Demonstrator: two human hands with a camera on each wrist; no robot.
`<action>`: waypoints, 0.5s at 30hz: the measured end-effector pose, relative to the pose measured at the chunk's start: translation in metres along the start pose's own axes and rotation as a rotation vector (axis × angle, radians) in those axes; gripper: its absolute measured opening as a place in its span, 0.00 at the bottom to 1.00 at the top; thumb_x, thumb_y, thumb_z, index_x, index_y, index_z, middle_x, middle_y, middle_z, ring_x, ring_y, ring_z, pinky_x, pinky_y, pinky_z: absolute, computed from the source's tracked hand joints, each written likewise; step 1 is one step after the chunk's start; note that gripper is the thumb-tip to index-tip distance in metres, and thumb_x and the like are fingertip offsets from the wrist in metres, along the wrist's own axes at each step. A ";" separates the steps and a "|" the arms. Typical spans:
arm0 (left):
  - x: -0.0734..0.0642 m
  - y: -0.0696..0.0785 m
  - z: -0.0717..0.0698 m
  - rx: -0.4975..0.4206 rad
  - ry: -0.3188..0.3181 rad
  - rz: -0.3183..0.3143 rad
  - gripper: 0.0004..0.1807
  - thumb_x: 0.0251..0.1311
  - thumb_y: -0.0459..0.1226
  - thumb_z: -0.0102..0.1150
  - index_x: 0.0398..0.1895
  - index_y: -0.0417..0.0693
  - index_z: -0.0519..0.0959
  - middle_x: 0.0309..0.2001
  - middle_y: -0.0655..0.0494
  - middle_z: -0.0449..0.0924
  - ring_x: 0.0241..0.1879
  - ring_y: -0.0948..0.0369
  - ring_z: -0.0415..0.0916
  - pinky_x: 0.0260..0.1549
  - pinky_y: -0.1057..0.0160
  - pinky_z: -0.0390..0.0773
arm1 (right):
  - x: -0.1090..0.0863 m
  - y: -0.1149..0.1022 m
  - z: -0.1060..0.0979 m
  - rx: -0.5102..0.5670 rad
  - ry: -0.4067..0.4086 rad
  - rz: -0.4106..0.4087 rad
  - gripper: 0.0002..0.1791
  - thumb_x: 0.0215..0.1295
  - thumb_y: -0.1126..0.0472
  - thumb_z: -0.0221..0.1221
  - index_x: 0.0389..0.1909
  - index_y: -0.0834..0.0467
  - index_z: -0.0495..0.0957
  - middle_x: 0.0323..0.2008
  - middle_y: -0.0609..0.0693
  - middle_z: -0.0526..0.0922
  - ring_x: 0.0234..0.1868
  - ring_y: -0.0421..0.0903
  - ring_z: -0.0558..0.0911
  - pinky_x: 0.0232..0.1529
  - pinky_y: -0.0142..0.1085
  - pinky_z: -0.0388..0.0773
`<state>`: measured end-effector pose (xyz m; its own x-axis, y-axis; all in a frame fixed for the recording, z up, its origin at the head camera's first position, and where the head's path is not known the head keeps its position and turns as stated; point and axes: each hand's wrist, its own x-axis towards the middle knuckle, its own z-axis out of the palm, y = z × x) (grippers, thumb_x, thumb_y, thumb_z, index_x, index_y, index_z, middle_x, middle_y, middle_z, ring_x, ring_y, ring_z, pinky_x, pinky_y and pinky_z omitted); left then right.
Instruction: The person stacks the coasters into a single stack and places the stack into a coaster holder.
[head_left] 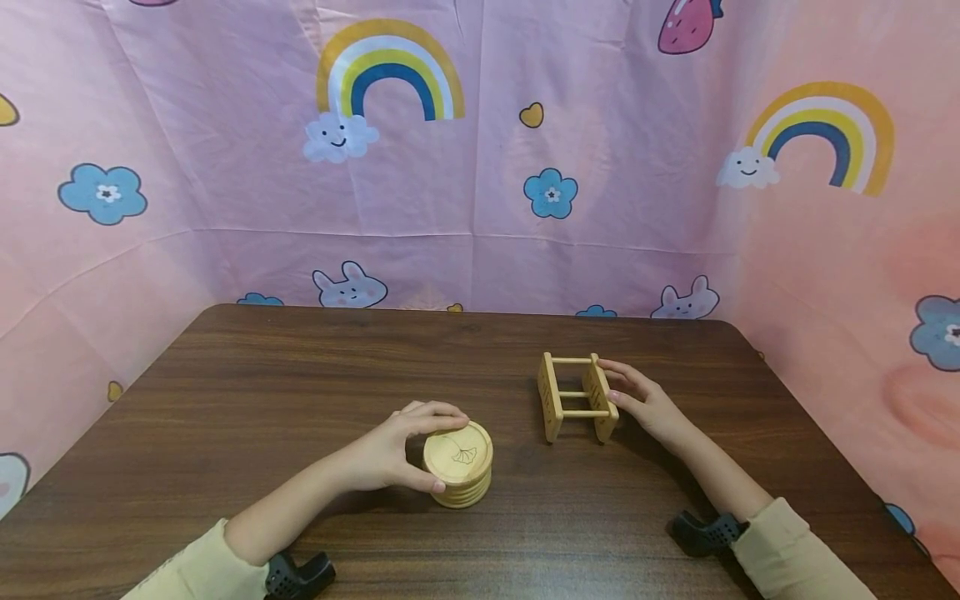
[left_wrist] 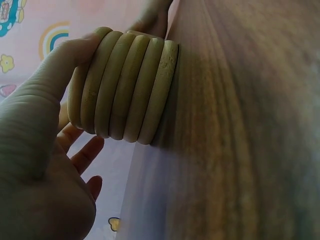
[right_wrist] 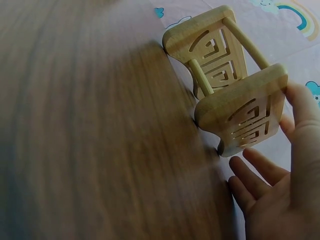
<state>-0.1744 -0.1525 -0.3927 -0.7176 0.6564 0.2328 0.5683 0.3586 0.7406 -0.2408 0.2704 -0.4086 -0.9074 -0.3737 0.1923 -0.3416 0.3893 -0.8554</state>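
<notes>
A stack of round wooden coasters (head_left: 467, 471) stands on the table, its top one marked with a ginkgo leaf. My left hand (head_left: 393, 446) grips the stack near its top, the thumb on the near side and fingers across the far side. In the left wrist view, several coasters (left_wrist: 122, 87) lie flush together, and the lower fingers are spread off them. To the right stands a wooden coaster rack (head_left: 552, 404) with two cut-out side panels joined by rods. My right hand (head_left: 656, 408) holds its right panel by the edges between thumb and forefinger; the other fingers extend below.
Both things stand on a dark wood-grain table (head_left: 300, 358). A pink and purple cloth (head_left: 420, 183) with rainbows, flowers and rabbits hangs behind and along the sides. Black camera straps (head_left: 705, 533) sit at both wrists, by the cream sleeves.
</notes>
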 end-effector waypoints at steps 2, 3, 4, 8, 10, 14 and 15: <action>0.000 0.000 0.000 -0.005 -0.002 -0.007 0.42 0.49 0.45 0.81 0.70 0.50 0.76 0.69 0.58 0.73 0.66 0.58 0.64 0.62 0.39 0.57 | 0.000 -0.001 0.000 -0.012 0.006 -0.005 0.28 0.78 0.63 0.54 0.76 0.64 0.63 0.71 0.70 0.69 0.72 0.68 0.67 0.66 0.64 0.64; 0.000 0.001 -0.001 -0.005 -0.004 -0.009 0.43 0.49 0.45 0.81 0.71 0.50 0.75 0.70 0.57 0.73 0.66 0.58 0.64 0.62 0.38 0.56 | 0.000 -0.001 0.000 -0.016 0.009 -0.006 0.28 0.78 0.63 0.54 0.76 0.64 0.63 0.71 0.70 0.69 0.72 0.68 0.67 0.66 0.62 0.65; 0.000 0.001 -0.001 -0.005 -0.005 -0.011 0.43 0.49 0.45 0.81 0.71 0.49 0.75 0.70 0.56 0.72 0.66 0.57 0.64 0.62 0.37 0.56 | 0.000 -0.002 -0.001 -0.021 0.012 -0.007 0.28 0.79 0.63 0.54 0.76 0.64 0.64 0.71 0.69 0.69 0.71 0.67 0.67 0.66 0.58 0.67; -0.001 0.000 -0.001 -0.013 -0.007 -0.022 0.45 0.49 0.44 0.81 0.72 0.46 0.73 0.71 0.52 0.71 0.68 0.51 0.63 0.63 0.29 0.53 | 0.000 -0.004 -0.001 -0.003 0.035 -0.029 0.28 0.78 0.64 0.54 0.75 0.66 0.64 0.70 0.70 0.69 0.66 0.59 0.74 0.62 0.37 0.73; -0.001 0.000 -0.002 -0.012 -0.002 -0.024 0.46 0.49 0.44 0.81 0.73 0.45 0.72 0.71 0.51 0.71 0.69 0.49 0.62 0.64 0.25 0.50 | -0.001 -0.006 0.000 0.014 0.053 -0.047 0.27 0.78 0.65 0.54 0.74 0.68 0.64 0.70 0.71 0.70 0.64 0.49 0.76 0.58 0.28 0.73; -0.001 0.001 -0.002 -0.023 0.024 -0.032 0.47 0.48 0.43 0.82 0.73 0.45 0.71 0.71 0.49 0.71 0.71 0.44 0.61 0.63 0.18 0.43 | -0.001 -0.008 0.000 0.040 0.093 -0.085 0.26 0.77 0.67 0.54 0.72 0.71 0.65 0.68 0.74 0.71 0.60 0.31 0.75 0.57 0.22 0.71; -0.001 0.002 -0.002 -0.023 0.032 -0.035 0.47 0.48 0.43 0.82 0.74 0.45 0.71 0.71 0.49 0.70 0.72 0.42 0.60 0.63 0.18 0.41 | -0.001 -0.009 0.000 0.040 0.104 -0.094 0.26 0.77 0.68 0.54 0.71 0.72 0.65 0.67 0.74 0.71 0.60 0.28 0.74 0.57 0.21 0.71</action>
<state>-0.1734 -0.1536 -0.3904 -0.7495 0.6220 0.2265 0.5336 0.3652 0.7628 -0.2364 0.2672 -0.4014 -0.8932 -0.3170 0.3190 -0.4177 0.3218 -0.8497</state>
